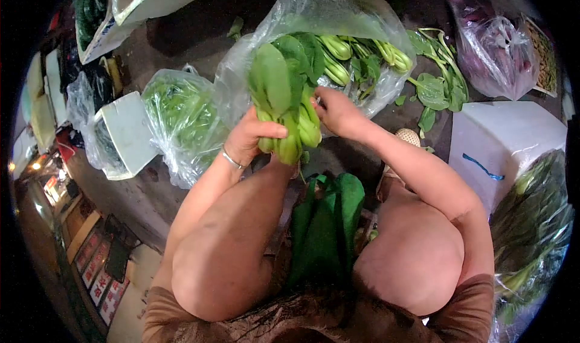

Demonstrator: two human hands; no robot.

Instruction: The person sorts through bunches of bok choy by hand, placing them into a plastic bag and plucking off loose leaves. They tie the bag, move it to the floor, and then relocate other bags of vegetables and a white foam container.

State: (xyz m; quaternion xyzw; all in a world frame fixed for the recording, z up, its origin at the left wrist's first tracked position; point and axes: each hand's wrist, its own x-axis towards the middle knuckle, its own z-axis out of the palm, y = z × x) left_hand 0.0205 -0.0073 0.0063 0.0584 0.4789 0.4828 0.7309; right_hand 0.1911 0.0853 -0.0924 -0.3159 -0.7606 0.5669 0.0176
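A bunch of bok choy [284, 95] with broad green leaves and pale stalks is in my left hand [249, 136], thumb across the stalks near the base. Its leaves point away from me. My right hand [341, 112] is closed at the right side of the bunch, its curled fingertips against the stalks and partly hidden. Just beyond, a large clear plastic bag [254, 47] lies open with more bok choy [335, 68] inside. Loose leafy stalks [438, 83] lie on the ground to the right of this bag.
Left of the bag sits a clear bag of greens [181, 104] beside a white foam box [127, 134]. To the right are a bag of purple vegetables [495, 47], a white foam box [501, 141] and bagged leafy greens [531, 222]. A green bag [326, 228] hangs between my knees.
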